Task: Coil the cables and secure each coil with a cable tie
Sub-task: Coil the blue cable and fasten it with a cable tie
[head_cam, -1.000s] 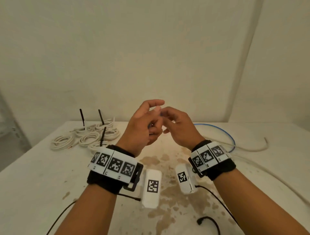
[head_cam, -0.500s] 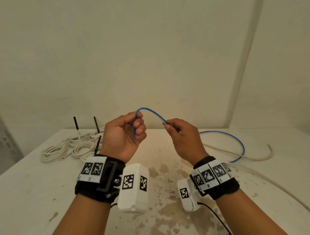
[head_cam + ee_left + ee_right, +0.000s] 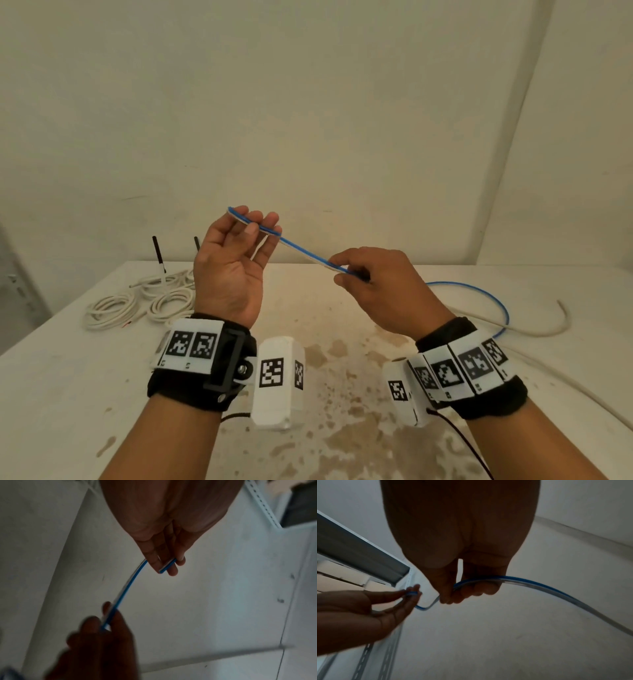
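A thin blue-and-white cable point(image 3: 303, 251) runs nearly straight between my two hands above the table. My left hand point(image 3: 253, 222) is raised with its palm towards me and pinches the cable's end under the thumb; the left wrist view shows that end point(image 3: 167, 566) lying across the fingertips. Lower and to the right, my right hand point(image 3: 349, 274) pinches the same cable. In the right wrist view the cable point(image 3: 539, 586) passes through the curled fingers and trails off right. Its slack forms a blue loop point(image 3: 486, 294) on the table point(image 3: 68, 394) behind my right wrist.
Several white cable coils point(image 3: 113, 308) lie at the table's back left, with black cable ties point(image 3: 158, 255) sticking up from them. A loose white cable point(image 3: 548, 329) curves along the right side. Brown stains mark the table's middle. A wall stands close behind.
My hands have moved apart. The left hand has risen and turned palm towards me, and the cable that arched between the hands half a second ago is now pulled almost straight.
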